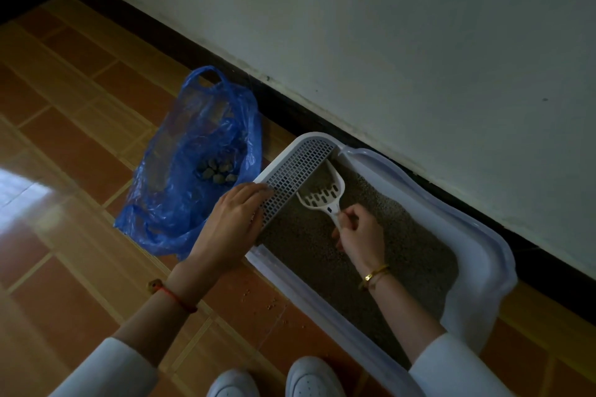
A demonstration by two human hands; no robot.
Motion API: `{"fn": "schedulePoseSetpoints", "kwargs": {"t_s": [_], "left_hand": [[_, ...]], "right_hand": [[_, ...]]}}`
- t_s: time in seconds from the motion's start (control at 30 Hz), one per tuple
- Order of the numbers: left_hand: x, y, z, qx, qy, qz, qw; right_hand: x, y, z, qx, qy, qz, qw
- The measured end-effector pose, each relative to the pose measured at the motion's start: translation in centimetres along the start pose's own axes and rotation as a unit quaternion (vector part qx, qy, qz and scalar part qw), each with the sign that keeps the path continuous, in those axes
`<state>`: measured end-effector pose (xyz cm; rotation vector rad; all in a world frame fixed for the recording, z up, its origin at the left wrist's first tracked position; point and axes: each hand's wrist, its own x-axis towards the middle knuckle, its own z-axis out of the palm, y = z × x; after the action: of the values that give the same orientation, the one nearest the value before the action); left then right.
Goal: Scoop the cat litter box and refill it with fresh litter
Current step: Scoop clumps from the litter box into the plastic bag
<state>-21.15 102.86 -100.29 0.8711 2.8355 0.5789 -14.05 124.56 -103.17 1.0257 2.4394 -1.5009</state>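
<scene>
A white litter box (477,255) lies on the floor along the wall, filled with grey-brown litter (322,255). A white grated step (296,177) covers its left end. My left hand (232,222) rests flat on that grate's near edge. My right hand (361,235) grips the handle of a white slotted scoop (322,193), whose blade lies on the litter next to the grate. To the left, an open blue plastic bag (193,164) on the floor holds several dark clumps (216,171).
The white wall (419,42) with a black skirting (290,106) runs right behind the box. A few litter grains (267,300) are scattered on the brown tiled floor (80,155). My white shoes (309,377) are at the bottom edge.
</scene>
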Motion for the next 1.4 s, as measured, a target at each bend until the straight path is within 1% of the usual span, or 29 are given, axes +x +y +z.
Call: {"fn": "schedulePoseSetpoints", "kwargs": {"t_s": [0.07, 0.2, 0.3, 0.4, 0.5, 0.7, 0.87, 1.03, 1.13, 1.23, 1.33, 1.4], "left_hand": [[0.2, 0.3, 0.0, 0.003, 0.001, 0.003, 1.0], [0.6, 1.1, 0.3, 0.003, 0.007, 0.012, 1.0], [0.9, 1.8, 0.4, -0.005, -0.004, 0.025, 1.0], [0.9, 2.4, 0.4, -0.01, 0.002, 0.04, 0.999], [0.9, 2.7, 0.3, -0.009, 0.004, 0.048, 0.999], [0.6, 2.5, 0.0, -0.009, -0.001, 0.037, 0.999], [0.0, 1.4, -0.6, -0.002, 0.015, 0.019, 1.0], [-1.2, -1.3, -1.6, 0.004, 0.033, -0.024, 0.999], [-2.4, -3.0, -2.1, 0.012, 0.049, -0.058, 0.997], [-3.7, -4.6, -2.4, 0.019, 0.056, -0.093, 0.994], [-4.8, -5.9, -2.4, 0.016, 0.054, -0.118, 0.991], [-5.3, -6.4, -2.4, 0.014, 0.051, -0.132, 0.99]], "right_hand": [[-0.4, 0.4, -0.6, 0.006, -0.005, 0.006, 1.0], [-1.9, 1.0, -3.1, 0.019, 0.01, 0.014, 1.0], [-3.2, 1.3, -5.2, 0.01, -0.002, 0.01, 1.0], [-4.2, 1.5, -6.6, 0.016, 0.002, 0.002, 1.0], [-4.9, 1.4, -7.3, 0.024, 0.003, -0.004, 1.0], [-5.6, 0.8, -7.5, 0.028, -0.002, -0.018, 0.999], [-5.2, -2.0, -6.7, 0.031, -0.028, -0.058, 0.997], [-2.9, -7.2, -4.0, -0.021, -0.079, -0.14, 0.987], [-0.9, -10.5, -1.1, -0.07, -0.102, -0.198, 0.972], [0.3, -13.7, 2.0, -0.152, -0.106, -0.27, 0.945], [0.5, -16.1, 4.8, -0.263, -0.096, -0.343, 0.897], [0.6, -17.0, 6.3, -0.335, -0.075, -0.385, 0.856]]}}
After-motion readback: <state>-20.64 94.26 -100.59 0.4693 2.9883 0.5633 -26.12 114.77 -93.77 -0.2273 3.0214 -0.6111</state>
